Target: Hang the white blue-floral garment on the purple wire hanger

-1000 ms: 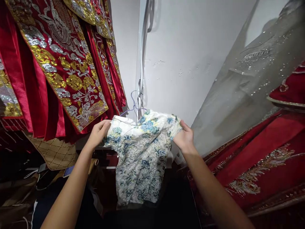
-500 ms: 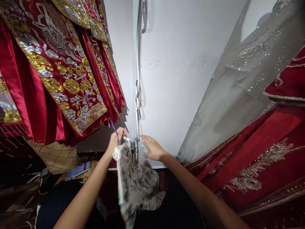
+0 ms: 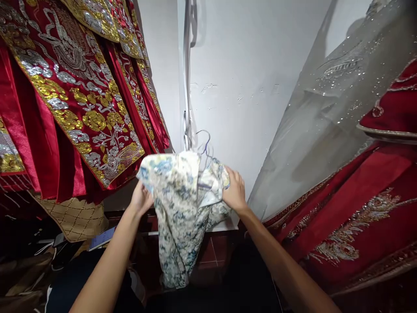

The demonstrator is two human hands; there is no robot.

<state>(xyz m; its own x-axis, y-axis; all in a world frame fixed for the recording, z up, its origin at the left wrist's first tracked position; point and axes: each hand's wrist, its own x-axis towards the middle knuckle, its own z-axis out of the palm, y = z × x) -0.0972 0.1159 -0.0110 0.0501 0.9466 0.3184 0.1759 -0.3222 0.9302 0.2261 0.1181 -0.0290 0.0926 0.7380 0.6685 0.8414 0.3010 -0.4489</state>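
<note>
A floral garment (image 3: 179, 208) in white, blue and yellow hangs in front of me on a thin purple hanger (image 3: 206, 145), whose hook rises above the collar. My left hand (image 3: 141, 198) is at the garment's left shoulder, its fingers partly behind the cloth. On the other side, my right hand (image 3: 235, 189) grips the right shoulder, fingers curled round behind the fabric. The lower part of the garment falls in folds toward the floor. Most of the hanger is covered by cloth.
Red embroidered garments (image 3: 94, 117) hang at the left, above a tan quilted cloth (image 3: 71, 213) and a phone (image 3: 102, 238). A white metal frame (image 3: 186, 78) stands against the wall. To the right are a sparkly sheer white gown (image 3: 312, 121) and a red beaded dress (image 3: 358, 217).
The garment has turned broadside and risen, its hanger hook moving right. My right hand, earlier open and apart from it, has taken the right shoulder; my left has shifted left and down.
</note>
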